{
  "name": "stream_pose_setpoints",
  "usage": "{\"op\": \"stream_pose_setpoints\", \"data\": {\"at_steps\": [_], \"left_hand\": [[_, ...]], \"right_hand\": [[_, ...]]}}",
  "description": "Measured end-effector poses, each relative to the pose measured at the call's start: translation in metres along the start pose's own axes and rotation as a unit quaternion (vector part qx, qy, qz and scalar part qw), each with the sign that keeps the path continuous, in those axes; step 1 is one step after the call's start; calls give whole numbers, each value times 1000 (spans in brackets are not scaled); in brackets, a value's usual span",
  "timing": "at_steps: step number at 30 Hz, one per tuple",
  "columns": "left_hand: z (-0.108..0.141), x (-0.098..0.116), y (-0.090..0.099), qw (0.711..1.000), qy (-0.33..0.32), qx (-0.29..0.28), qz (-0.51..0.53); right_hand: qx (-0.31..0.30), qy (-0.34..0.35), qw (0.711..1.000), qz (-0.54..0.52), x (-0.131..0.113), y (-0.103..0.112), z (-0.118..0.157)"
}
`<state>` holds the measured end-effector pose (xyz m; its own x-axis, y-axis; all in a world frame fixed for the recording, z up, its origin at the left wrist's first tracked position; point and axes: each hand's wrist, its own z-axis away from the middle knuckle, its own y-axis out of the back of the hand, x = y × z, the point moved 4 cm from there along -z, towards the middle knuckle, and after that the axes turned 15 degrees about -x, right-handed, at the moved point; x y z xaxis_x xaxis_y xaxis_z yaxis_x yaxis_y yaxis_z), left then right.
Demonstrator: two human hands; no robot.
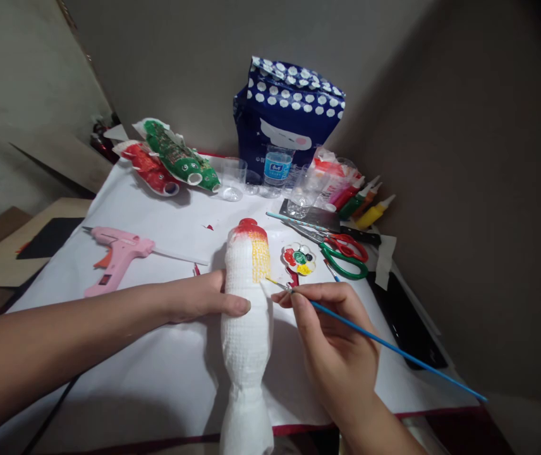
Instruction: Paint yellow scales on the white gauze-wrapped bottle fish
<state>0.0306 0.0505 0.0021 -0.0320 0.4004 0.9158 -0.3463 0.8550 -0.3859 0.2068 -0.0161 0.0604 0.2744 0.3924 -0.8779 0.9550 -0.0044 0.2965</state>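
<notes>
A white cloth-wrapped, bottle-shaped figure [246, 341] points away from me, its far neck painted red and a yellow patch below that. My left hand [218, 297] is closed around its middle, the thumb on top and the other fingers hidden beneath. Pinched in my right hand [334, 335] is a thin blue paintbrush [384, 344]. Its yellow tip touches or nearly touches the lower right corner of the yellow patch. Just beyond lies a flower-shaped paint palette [299, 259] with red, green, dark and yellow paint in its wells.
A pink glue gun [121, 249] lies at left. Painted red fish [147, 167] and green fish [178, 155] sit behind, near a blue bag [289, 107] and clear cups [233, 177]. Scissors [346, 259], paint bottles [370, 212] and a black phone-like slab [407, 322] are at right.
</notes>
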Motion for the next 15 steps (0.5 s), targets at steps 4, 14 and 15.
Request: {"op": "stream_pose_setpoints", "data": {"at_steps": [4,14,15], "left_hand": [[-1,2,-1,1000,-4,1,0],[-1,1,-2,1000,2,12,5],[-1,0,-2,1000,1,13,6]], "right_hand": [[-7,-11,1000,-12,1,-4,0],[-16,-7,1000,11,-2,-4,-4],[-16,-6,1000,14,-2,-4,-4]]}}
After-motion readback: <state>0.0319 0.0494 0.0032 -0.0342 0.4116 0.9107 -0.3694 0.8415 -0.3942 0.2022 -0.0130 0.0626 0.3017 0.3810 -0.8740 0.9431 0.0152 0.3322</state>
